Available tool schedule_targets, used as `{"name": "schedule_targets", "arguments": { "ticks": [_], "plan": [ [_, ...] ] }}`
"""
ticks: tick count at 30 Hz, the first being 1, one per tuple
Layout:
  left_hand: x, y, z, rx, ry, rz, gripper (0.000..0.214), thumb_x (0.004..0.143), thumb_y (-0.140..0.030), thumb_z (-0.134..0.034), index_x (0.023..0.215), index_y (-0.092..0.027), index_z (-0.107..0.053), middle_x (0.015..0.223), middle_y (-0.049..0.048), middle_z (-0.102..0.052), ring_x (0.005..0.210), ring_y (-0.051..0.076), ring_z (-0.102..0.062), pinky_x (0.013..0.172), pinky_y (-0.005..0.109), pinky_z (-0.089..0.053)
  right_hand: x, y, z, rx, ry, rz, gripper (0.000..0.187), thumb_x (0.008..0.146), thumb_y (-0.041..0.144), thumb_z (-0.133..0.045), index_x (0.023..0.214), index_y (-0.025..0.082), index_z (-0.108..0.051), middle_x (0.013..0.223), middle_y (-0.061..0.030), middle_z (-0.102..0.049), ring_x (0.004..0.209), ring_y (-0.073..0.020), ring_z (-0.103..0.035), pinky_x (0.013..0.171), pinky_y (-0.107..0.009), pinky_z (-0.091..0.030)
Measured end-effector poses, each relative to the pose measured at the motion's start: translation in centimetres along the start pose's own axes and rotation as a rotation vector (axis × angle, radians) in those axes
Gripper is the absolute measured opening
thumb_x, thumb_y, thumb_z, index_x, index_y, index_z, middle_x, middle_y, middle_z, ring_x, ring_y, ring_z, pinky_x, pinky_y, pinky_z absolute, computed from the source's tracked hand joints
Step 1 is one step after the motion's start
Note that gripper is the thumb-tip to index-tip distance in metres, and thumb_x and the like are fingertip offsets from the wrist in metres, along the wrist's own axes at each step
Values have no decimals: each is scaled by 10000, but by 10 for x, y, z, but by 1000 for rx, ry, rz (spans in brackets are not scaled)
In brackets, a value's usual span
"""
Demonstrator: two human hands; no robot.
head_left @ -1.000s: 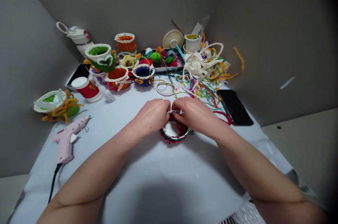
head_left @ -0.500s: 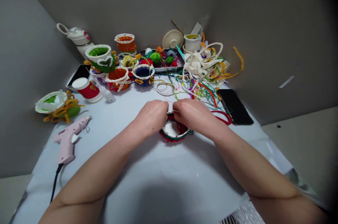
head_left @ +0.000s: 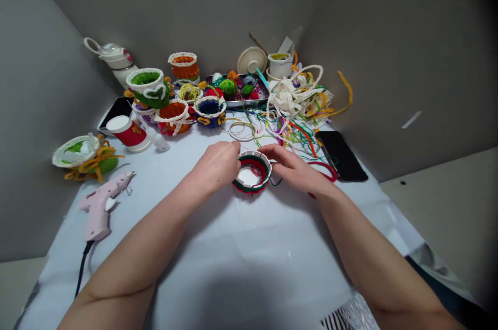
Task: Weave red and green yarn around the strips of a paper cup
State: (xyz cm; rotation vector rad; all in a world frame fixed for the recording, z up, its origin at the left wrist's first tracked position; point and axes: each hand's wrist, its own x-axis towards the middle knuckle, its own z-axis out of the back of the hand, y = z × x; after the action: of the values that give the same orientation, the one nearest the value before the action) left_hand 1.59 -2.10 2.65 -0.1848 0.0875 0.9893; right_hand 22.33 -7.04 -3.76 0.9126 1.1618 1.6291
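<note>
While the left hand (head_left: 217, 165) and the right hand (head_left: 291, 168) lie apart at the middle of the frame, a shallow woven basket (head_left: 261, 168) of red, green and white strands sits flat on the white-covered surface (head_left: 249, 236) between them. The right hand's fingers (head_left: 268, 150) reach out straight, at or just above the basket's upper right rim, and do not clamp it. The left hand's curled fingers (head_left: 235, 151) come close to its left side, but whether they grip it cannot be told from this view. Placed on either side, the hands seem set to steady the basket or turn it.

Loose coloured threads (head_left: 272, 135) fan out just above the basket, and a red loop of pipe cleaner (head_left: 322, 174) lies near the right hand, so those materials seem kept within easy reach. Farther up, a metal tray of yarn balls (head_left: 235, 88) and a tangle of lace and pipe cleaners (head_left: 298, 94) crowd the back corner, with finished woven baskets (head_left: 173, 117) grouped at upper left. A pink glue gun (head_left: 99, 210) lies at the left, its black cord (head_left: 82, 265) running toward the surface's lower edge. A black phone (head_left: 341, 156) sits by the right edge. The forearms cross the lower stretch of the surface, which gives them room to move toward the viewer.
</note>
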Motion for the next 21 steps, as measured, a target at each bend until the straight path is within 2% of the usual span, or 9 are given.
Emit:
{"name": "schedule_targets", "arguments": {
  "ticks": [2,7,12,15,17,19,21],
  "plan": [
    [-1,0,1,-5,13,3,279,824,-147,-450,1008,-136,-659,932,144,-723,839,264,-662,673,325,-440,2,-6,-4,25,8,-3,372,836,180,-528,1205,225,-539,1250,-71,-630,1137,-193,-607,965,-363,-492],
    [-2,2,4,-23,31,6,267,823,-154,-447,991,-131,-653,916,148,-717,835,268,-665,672,331,-451,4,-13,-7,-121,-56,-89,334,825,258,-600,1152,194,-571,1062,-69,-676,889,-186,-646,773,-327,-523],
    [-2,9,3,-82,10,-14,287,819,-230,-491,1046,-143,-644,967,132,-716,874,278,-668,741,360,-493,6,-19,-8,-97,-93,-136,150,825,293,-589,905,179,-643,809,-15,-676,709,-148,-589,638,-274,-454],
    [4,12,-2,-209,-76,-155,395,813,-249,-531,1188,-152,-604,1172,117,-686,1054,263,-642,888,355,-494,6,-20,-8,-100,-100,-135,166,828,310,-589,867,174,-676,773,-8,-674,674,-135,-560,617,-264,-424],
    [9,12,-6,-330,-65,-278,432,808,-218,-536,1235,-176,-593,1272,78,-658,1152,225,-607,968,315,-468,6,-20,-7,-111,-89,-127,201,839,339,-589,869,173,-698,772,-10,-681,669,-134,-558,617,-264,-420],
    [14,12,-9,-414,-6,-325,412,801,-193,-539,1204,-198,-622,1249,43,-678,1139,198,-616,966,288,-465,5,-19,-6,-122,-84,-123,227,848,363,-589,876,174,-713,781,-16,-692,675,-139,-567,621,-266,-424],
    [16,10,-11,-439,30,-311,365,794,-184,-545,1139,-206,-661,1174,30,-710,1074,192,-640,919,279,-479,5,-19,-5,-139,-107,-118,227,852,361,-590,879,175,-718,795,-22,-703,691,-146,-582,634,-271,-433]
  ]
}}
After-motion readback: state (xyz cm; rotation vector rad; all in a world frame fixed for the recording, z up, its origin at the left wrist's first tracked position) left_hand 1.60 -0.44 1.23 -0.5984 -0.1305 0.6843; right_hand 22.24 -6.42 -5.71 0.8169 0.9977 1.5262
